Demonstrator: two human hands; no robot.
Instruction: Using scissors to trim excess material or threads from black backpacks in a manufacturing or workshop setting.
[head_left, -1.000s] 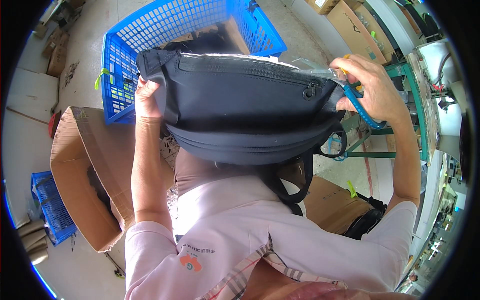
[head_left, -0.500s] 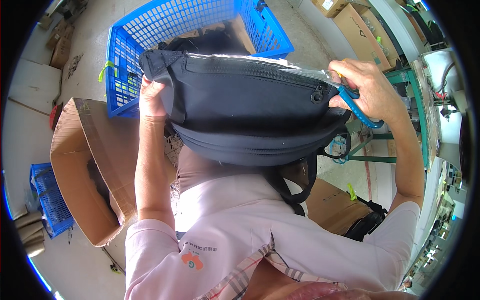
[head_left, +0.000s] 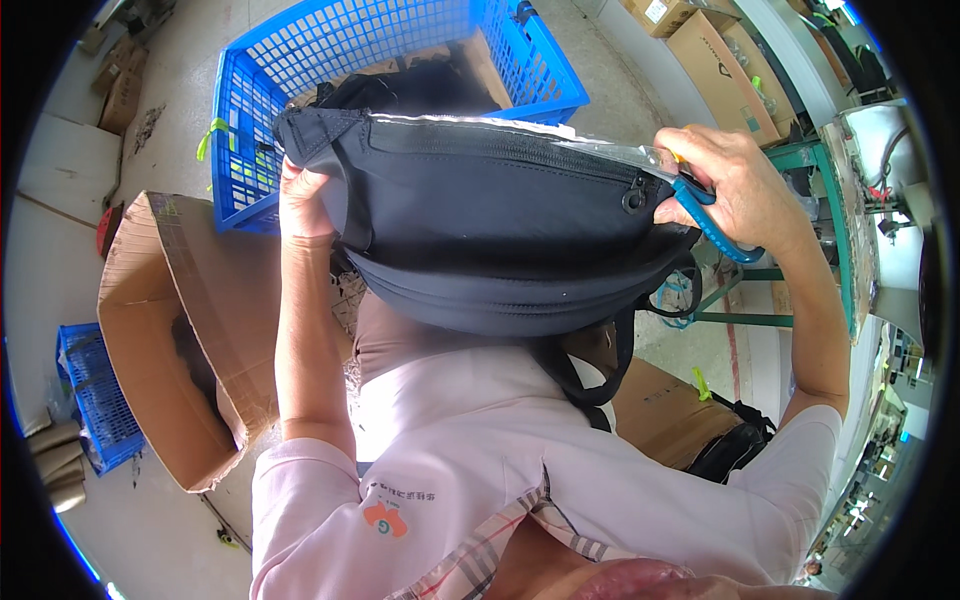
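Note:
A dark navy backpack [head_left: 490,220] is held up in front of my chest, with its zipper running along the top. My left hand [head_left: 300,205] grips its left end. At the bag's right end my right hand [head_left: 730,190] pinches the edge together with a pair of blue-handled scissors [head_left: 715,225] and a bit of clear plastic film [head_left: 610,150]. Black straps [head_left: 600,370] hang down below the bag.
A big blue plastic crate [head_left: 300,90] stands on the floor ahead with dark goods inside. An open cardboard box [head_left: 170,340] is at my left, a small blue crate [head_left: 95,390] beyond it. A green metal table frame [head_left: 790,270] and more cartons [head_left: 720,60] lie to the right.
The backpack and both hands have shifted slightly to the right and down in view. The grip on both ends stays the same.

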